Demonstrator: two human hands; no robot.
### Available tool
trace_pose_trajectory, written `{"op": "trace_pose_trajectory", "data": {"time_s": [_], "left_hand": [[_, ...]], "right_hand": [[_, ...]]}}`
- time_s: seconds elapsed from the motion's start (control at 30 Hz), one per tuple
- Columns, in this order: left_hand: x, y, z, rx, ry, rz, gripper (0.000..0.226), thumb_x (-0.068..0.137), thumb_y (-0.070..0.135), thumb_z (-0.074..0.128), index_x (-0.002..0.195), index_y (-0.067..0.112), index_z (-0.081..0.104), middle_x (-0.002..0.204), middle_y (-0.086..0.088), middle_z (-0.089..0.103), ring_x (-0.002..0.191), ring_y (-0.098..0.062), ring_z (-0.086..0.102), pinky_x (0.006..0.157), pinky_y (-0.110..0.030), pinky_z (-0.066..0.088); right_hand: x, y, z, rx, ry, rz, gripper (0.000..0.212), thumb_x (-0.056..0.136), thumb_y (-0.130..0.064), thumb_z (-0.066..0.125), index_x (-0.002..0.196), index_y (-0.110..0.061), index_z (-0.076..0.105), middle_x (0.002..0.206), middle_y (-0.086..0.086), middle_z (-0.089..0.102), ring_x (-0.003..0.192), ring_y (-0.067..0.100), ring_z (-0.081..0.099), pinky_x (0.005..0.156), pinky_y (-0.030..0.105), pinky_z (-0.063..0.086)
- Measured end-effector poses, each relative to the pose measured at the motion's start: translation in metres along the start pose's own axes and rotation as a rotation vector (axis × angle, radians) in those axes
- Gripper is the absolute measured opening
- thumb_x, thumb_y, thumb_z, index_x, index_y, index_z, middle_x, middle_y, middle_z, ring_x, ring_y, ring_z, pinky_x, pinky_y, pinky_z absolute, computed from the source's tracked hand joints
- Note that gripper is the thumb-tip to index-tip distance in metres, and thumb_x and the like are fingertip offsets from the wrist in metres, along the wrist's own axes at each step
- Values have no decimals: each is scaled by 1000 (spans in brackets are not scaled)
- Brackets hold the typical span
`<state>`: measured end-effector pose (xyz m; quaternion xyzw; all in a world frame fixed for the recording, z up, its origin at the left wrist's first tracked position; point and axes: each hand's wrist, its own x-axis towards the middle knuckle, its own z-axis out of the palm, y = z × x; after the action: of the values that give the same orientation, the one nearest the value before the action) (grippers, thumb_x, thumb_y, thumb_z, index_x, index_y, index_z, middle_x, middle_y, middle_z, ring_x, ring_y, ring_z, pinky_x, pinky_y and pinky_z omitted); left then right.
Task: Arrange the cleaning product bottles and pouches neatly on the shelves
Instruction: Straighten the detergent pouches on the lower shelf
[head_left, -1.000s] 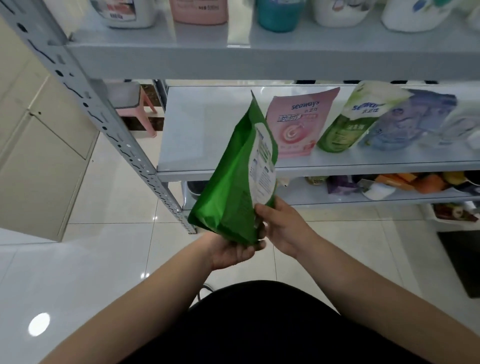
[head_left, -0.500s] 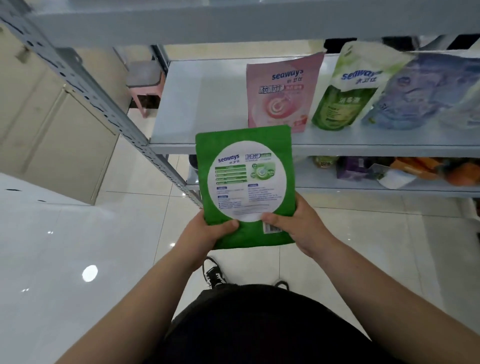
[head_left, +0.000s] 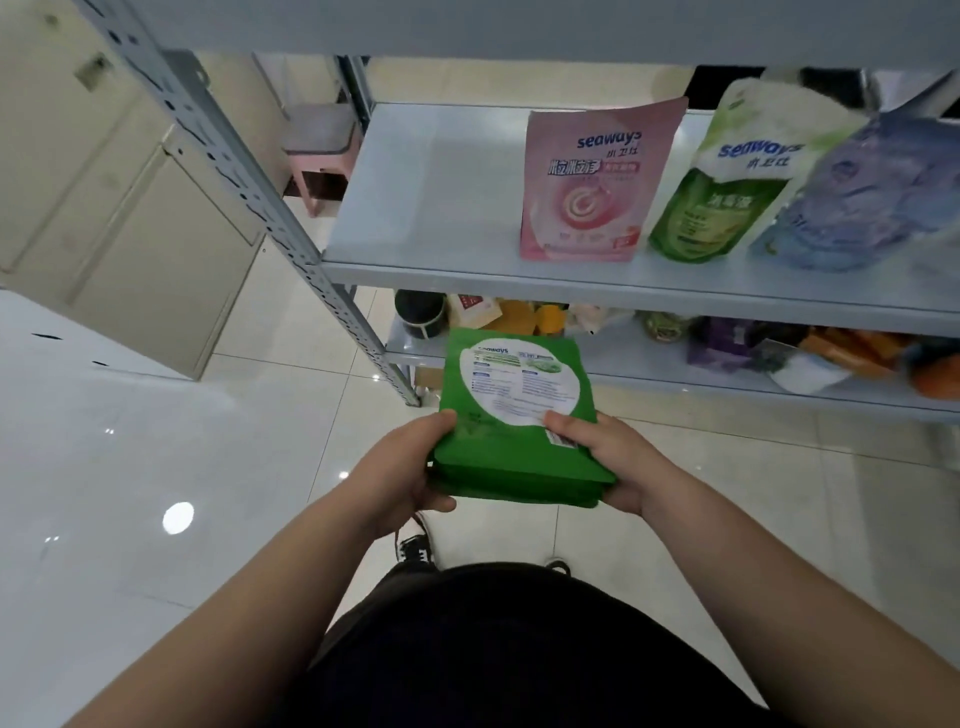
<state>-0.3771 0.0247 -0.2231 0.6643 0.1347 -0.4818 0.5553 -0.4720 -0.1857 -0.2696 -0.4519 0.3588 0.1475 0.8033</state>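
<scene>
I hold a green pouch (head_left: 514, 410) with a round white label in both hands, in front of the shelf unit and below its middle shelf. It is tilted back, its bottom end towards me. My left hand (head_left: 410, 467) grips its lower left corner, thumb on top. My right hand (head_left: 608, 457) grips its lower right corner, thumb by the barcode. On the middle shelf (head_left: 431, 208) stand a pink pouch (head_left: 592, 182), a green-and-white pouch (head_left: 727, 171) and a bluish-purple pouch (head_left: 862, 192), leaning to the right.
The left part of the middle shelf is bare. The lower shelf (head_left: 649, 384) holds a dark jar (head_left: 420, 314) and several mixed packets. A perforated grey upright (head_left: 249, 192) slants down at the left. Beige cabinets (head_left: 119, 208) and a pink stool (head_left: 324, 150) stand beyond. White floor tiles lie below.
The pouch turned from edge-on to label-up, then tipped back and sank lower. My view dropped, so the top shelf with bottles left the frame.
</scene>
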Motion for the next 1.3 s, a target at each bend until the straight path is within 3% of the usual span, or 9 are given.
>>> {"op": "trace_pose_trajectory", "data": {"time_s": [0.2, 0.5, 0.63, 0.8, 0.97, 1.03, 1.13, 1.23, 1.3], "left_hand": [[-3, 28, -11, 28, -146, 111, 20, 103, 22, 54, 122, 22, 62, 120, -8, 69, 99, -26, 72, 66, -39, 61], [0, 60, -36, 423, -210, 401, 57, 89, 14, 68, 140, 30, 50, 115, 8, 64, 86, -15, 75, 79, -34, 63], [24, 75, -71, 177, -124, 313, 47, 96, 6, 53, 140, 20, 51, 121, -2, 65, 102, -22, 69, 79, -37, 62], [48, 96, -116, 144, 4, 278, 34, 97, 44, 61, 117, 16, 62, 113, -6, 66, 86, -22, 65, 53, -27, 54], [42, 101, -122, -321, -280, -30, 33, 102, 35, 54, 82, 18, 73, 70, -4, 62, 51, -16, 56, 30, -17, 36], [41, 98, -123, -410, -438, -140, 44, 100, 29, 48, 67, 16, 74, 63, -1, 59, 44, -12, 53, 27, -15, 35], [48, 90, -130, -491, -549, -266, 24, 92, 28, 50, 82, 16, 68, 75, 1, 57, 47, -10, 57, 27, -15, 36], [56, 89, -149, -399, -517, -239, 21, 95, 25, 49, 102, 14, 66, 94, -5, 62, 69, -18, 65, 37, -17, 46], [63, 95, -167, -377, -486, -145, 28, 100, 29, 47, 111, 13, 67, 111, -9, 67, 90, -25, 68, 62, -32, 61]], "right_hand": [[5, 7, 10, 175, 60, -15, 46, 82, -17, 70, 127, -9, 65, 117, 14, 75, 99, 28, 75, 83, 39, 63], [23, -3, 52, 273, 153, -170, 46, 79, -16, 65, 125, -14, 65, 115, 12, 75, 100, 30, 74, 85, 48, 61], [28, -25, 83, 164, 214, -338, 46, 84, -11, 71, 129, -10, 63, 123, 13, 73, 107, 30, 73, 82, 40, 62], [32, -55, 136, 246, 36, -408, 52, 71, -45, 83, 113, -16, 75, 123, 9, 72, 108, 26, 69, 99, 46, 54], [56, -54, 174, 177, 44, -318, 34, 93, -45, 64, 96, -15, 78, 98, 8, 72, 92, 22, 69, 91, 40, 56], [68, -43, 190, 110, 53, -245, 75, 68, -65, 82, 120, -12, 71, 113, 10, 72, 108, 27, 67, 102, 47, 51], [81, -29, 213, 189, -23, -215, 117, 50, -71, 90, 146, -15, 54, 146, 12, 57, 136, 36, 52, 115, 55, 41], [93, -25, 222, 314, -34, -341, 110, 56, -55, 96, 145, -7, 52, 135, 17, 64, 114, 29, 69, 89, 42, 60], [97, -31, 223, 299, -27, -464, 79, 72, -32, 91, 138, -7, 56, 130, 15, 68, 111, 28, 70, 87, 41, 59]]}}
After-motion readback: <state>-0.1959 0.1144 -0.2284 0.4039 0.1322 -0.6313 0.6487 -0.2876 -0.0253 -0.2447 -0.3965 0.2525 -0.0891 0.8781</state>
